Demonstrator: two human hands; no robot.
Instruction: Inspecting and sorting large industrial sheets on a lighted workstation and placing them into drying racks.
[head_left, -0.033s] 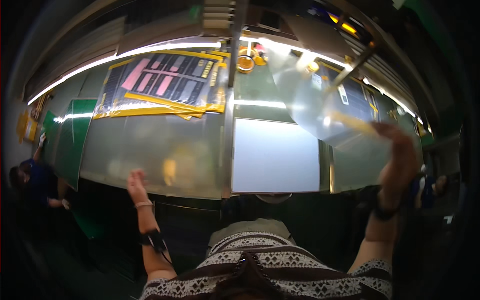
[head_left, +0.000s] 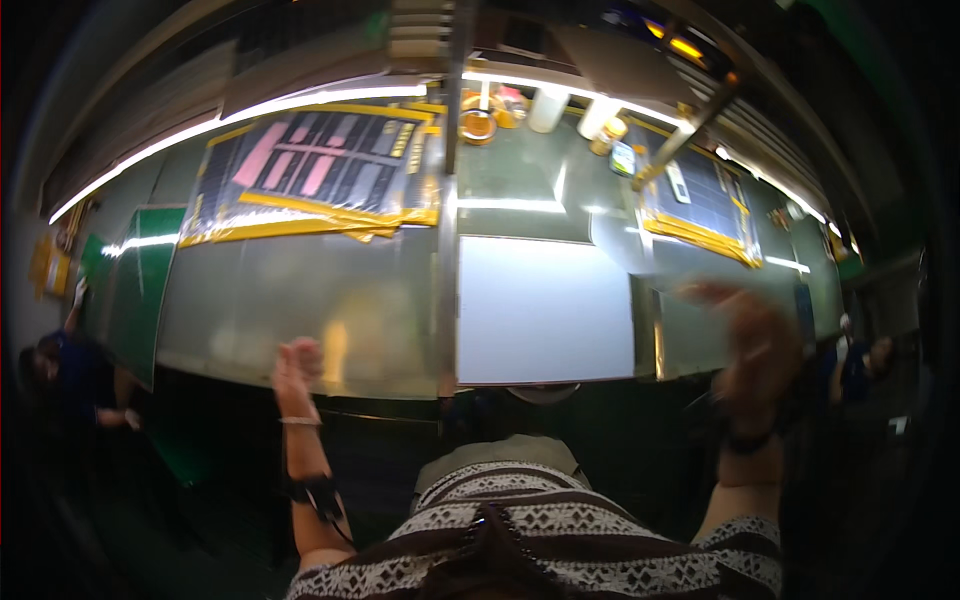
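Observation:
A white rectangular sheet (head_left: 545, 310) lies flat on the work table in front of me, near its front edge. Beyond its far right corner shows part of a thin clear film (head_left: 622, 240). My right hand (head_left: 755, 345) is raised over the table to the right of the white sheet. Motion smears its fingers, so whether they grip the film cannot be made out. Above the table's front edge on the left hovers my left hand (head_left: 297, 372), fingers loosely bent, with nothing visible in it.
Yellow-edged dark panels with pink strips (head_left: 330, 165) lie at the back left, beside a green sheet (head_left: 145, 285). A tape roll (head_left: 478, 126), white cylinders (head_left: 547, 108) and dark yellow-edged panels (head_left: 700, 205) sit along the back. A metal post (head_left: 451, 230) divides the table. People stand at both sides.
My right hand has come lower and slightly left. The clear film, earlier spread across the right part of the table, now shows only in part. My left hand has shifted slightly right.

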